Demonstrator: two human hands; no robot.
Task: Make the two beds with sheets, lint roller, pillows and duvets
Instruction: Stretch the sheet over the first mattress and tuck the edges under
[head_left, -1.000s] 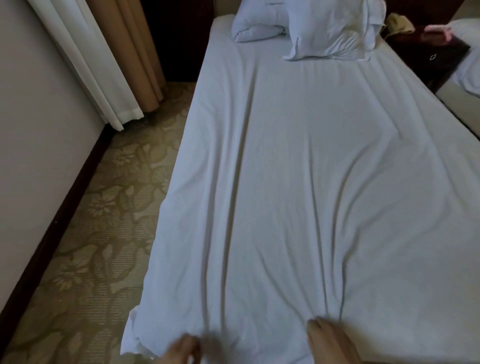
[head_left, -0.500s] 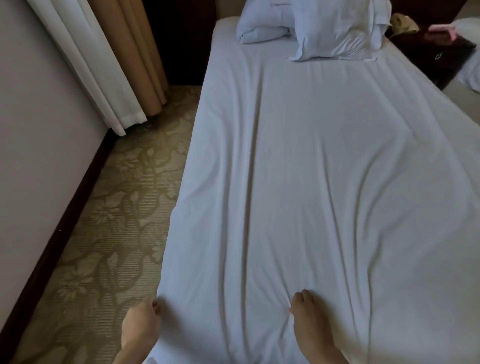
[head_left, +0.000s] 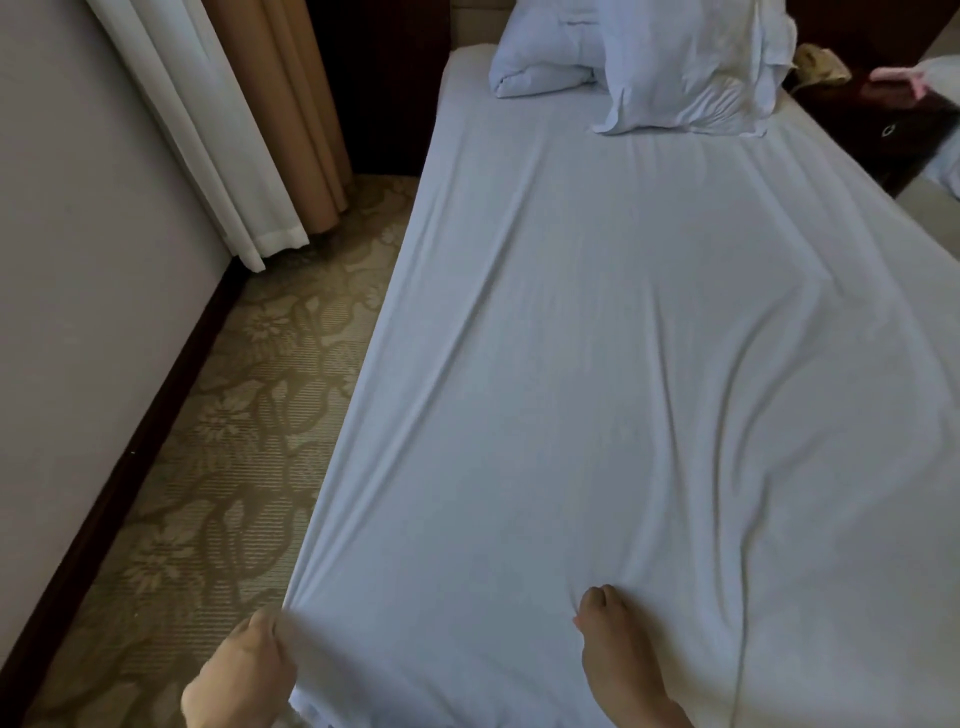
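A white sheet (head_left: 623, 364) covers the near bed, with long creases running toward its foot. My left hand (head_left: 244, 670) grips the sheet's near left corner, and the cloth is stretched taut from it. My right hand (head_left: 618, 654) lies on top of the sheet near the foot, its fingers bunching a fold of cloth. Two white pillows (head_left: 675, 73) lie heaped at the head of the bed. A corner of the second bed (head_left: 943, 156) shows at the far right.
A patterned carpet (head_left: 223, 467) runs along the bed's left side, bounded by a wall with a dark skirting board (head_left: 104, 509). White and tan curtains (head_left: 234, 130) hang at the back left. A dark nightstand (head_left: 893, 119) with small items stands between the beds.
My left hand has moved out to the bed's left corner and taken hold of the sheet, pulling it taut. My right hand has stayed on the sheet. The view has moved closer.
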